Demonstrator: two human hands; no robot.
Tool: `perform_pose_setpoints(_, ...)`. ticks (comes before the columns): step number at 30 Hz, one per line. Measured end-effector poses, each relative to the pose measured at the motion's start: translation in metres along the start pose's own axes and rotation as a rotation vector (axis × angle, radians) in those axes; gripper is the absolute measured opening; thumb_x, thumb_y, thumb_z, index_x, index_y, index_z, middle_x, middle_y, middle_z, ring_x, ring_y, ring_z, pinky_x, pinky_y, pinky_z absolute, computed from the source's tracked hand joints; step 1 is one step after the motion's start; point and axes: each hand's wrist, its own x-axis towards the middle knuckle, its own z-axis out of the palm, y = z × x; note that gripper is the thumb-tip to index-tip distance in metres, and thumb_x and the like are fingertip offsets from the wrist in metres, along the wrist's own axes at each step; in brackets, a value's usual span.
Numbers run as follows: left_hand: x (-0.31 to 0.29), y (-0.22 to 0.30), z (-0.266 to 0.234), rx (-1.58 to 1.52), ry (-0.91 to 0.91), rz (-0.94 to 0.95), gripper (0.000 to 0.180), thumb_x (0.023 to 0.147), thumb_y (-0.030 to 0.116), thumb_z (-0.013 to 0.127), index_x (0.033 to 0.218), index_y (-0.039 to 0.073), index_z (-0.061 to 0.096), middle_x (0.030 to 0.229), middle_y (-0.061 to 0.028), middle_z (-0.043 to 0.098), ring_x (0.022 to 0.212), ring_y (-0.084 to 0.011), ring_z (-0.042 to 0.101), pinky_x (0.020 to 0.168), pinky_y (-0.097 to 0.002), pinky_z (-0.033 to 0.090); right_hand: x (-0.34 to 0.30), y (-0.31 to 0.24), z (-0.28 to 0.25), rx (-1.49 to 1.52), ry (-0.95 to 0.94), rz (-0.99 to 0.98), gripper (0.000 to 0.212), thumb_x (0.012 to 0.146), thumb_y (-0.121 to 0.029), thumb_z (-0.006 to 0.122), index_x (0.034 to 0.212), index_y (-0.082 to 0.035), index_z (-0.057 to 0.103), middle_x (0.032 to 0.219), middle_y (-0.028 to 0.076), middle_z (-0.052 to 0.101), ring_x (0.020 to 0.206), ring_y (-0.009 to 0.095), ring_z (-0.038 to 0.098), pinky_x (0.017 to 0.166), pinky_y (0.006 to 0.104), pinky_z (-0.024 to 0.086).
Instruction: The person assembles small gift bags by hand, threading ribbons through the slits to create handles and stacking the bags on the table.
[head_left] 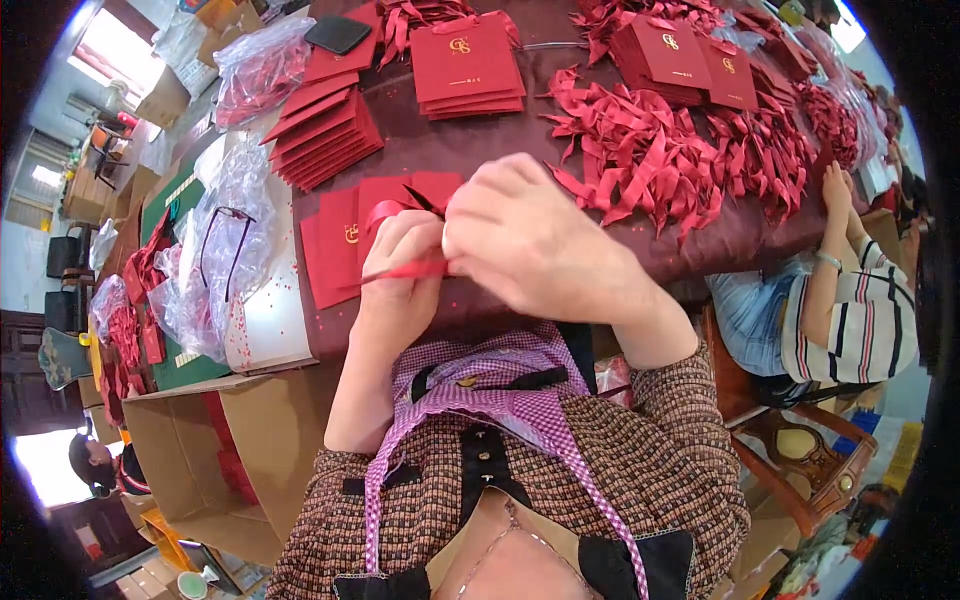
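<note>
My left hand (400, 258) is closed on a red ribbon (385, 211); one loop stands above the fingers and a tail passes below them. My right hand (525, 235) is closed close against it, slightly blurred. Dark pointed blades, apparently scissors (424, 200), show between the hands by the ribbon; their handles are hidden in my right hand. Under my hands, red card sleeves (335, 240) with gold print lie fanned on the dark red tablecloth (400, 130).
Stacked red sleeves (325, 140) and printed red pouches (465, 65) lie farther back. A heap of red ribbons (640, 140) spreads to the right. Glasses (228, 240) rest on clear plastic at left, above an open cardboard box (200, 460). Another person (840, 310) sits at the right.
</note>
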Motion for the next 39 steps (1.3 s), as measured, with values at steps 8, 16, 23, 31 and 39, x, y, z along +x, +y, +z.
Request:
perform_pose_setpoints(8, 0.002, 0.001, -0.007, -0.076, 0.022, 0.024, 0.029, 0.068, 0.008, 0.07, 0.095, -0.001, 0.063, 0.091, -0.0139, 0.06, 0.086, -0.029, 0.06, 0.075, -0.0358, 0.049, -0.001, -0.023, 0.028, 0.104, 0.217, -0.122, 0.017, 0.068, -0.01, 0.067, 0.078, -0.007, 0.054, 0.087, 0.003, 0.054, 0.084, 0.022, 0.054, 0.083, 0.0372, 0.041)
perform_pose_setpoints(16, 0.001, -0.002, -0.001, -0.285, 0.121, -0.281, 0.015, 0.079, -0.008, 0.058, 0.093, -0.001, 0.059, 0.085, -0.0121, 0.059, 0.08, -0.0233, 0.06, 0.074, -0.0298, 0.048, 0.006, 0.002, 0.004, 0.264, 0.32, -0.068, 0.02, 0.075, -0.017, 0.074, 0.09, -0.01, 0.064, 0.093, 0.004, 0.061, 0.094, 0.027, 0.058, 0.085, 0.0378, 0.044)
perform_pose_setpoints(23, 0.003, -0.028, -0.031, -0.496, 0.225, -0.75, 0.011, 0.093, 0.007, 0.056, 0.097, -0.002, 0.062, 0.077, 0.0017, 0.059, 0.063, -0.0045, 0.05, 0.056, -0.0199, 0.04, -0.075, 0.144, 0.053, -0.482, -0.194, 0.779, 0.025, 0.082, -0.026, 0.067, 0.087, -0.002, 0.063, 0.093, 0.018, 0.064, 0.094, 0.034, 0.06, 0.083, 0.0462, 0.047)
perform_pose_setpoints(31, -0.001, -0.049, -0.02, -0.334, 0.131, -0.806, 0.02, 0.09, 0.012, 0.06, 0.098, -0.006, 0.063, 0.076, -0.0046, 0.063, 0.066, -0.0049, 0.053, 0.056, -0.0218, 0.04, -0.094, 0.16, 0.066, -0.366, 0.025, 0.673, 0.012, 0.083, -0.016, 0.062, 0.087, -0.005, 0.058, 0.088, 0.015, 0.063, 0.09, 0.033, 0.06, 0.081, 0.0474, 0.045)
perform_pose_setpoints(39, -0.003, -0.077, -0.005, -1.061, 0.057, -1.161, 0.003, 0.089, 0.008, 0.056, 0.089, 0.005, 0.056, 0.057, 0.0031, 0.044, 0.036, -0.0069, 0.032, 0.036, -0.0253, 0.024, -0.042, 0.11, 0.032, 0.62, 0.555, 0.62, 0.01, 0.088, 0.004, 0.058, 0.097, -0.002, 0.057, 0.081, -0.001, 0.058, 0.072, 0.004, 0.052, 0.064, 0.0195, 0.043)
